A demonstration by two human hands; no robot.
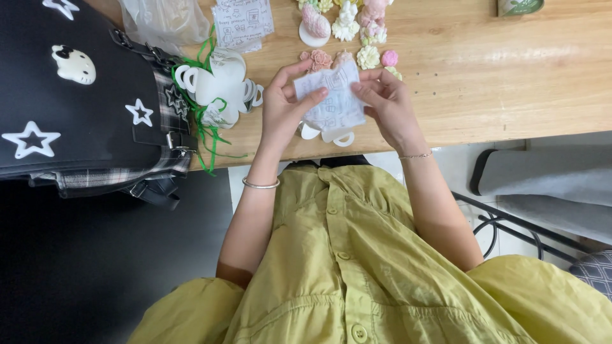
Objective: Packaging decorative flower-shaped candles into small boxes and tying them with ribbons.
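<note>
Now, what we see, line by line:

Left hand (285, 105): we pinch the left edge of a small clear packet (336, 99) between thumb and fingers.

Right hand (387, 102): we pinch the packet's right edge, fingers curled behind it.

Packet: thin, printed, slightly crumpled, held up between both hands just above the near edge of the worktop (510, 83).

Under the packet: white plastic pieces (331, 135) peek out below it on the worktop; we cannot tell their full shape.

Beyond the hands: small pink, white and pale green flower-shaped pieces (347, 28) lie clustered near the far edge.

Left of the hands: a white flower-shaped frame (220, 83) tangled with green wire (205, 127), just beside a second printed packet (242, 22) and a clear bag (159, 19).

Far left: a black bag (76, 95) with white stars and plaid trim rests on the worktop's corner.

Wrists: a silver bangle (260, 185) on our left, a thin chain (415, 155) on our right.
</note>
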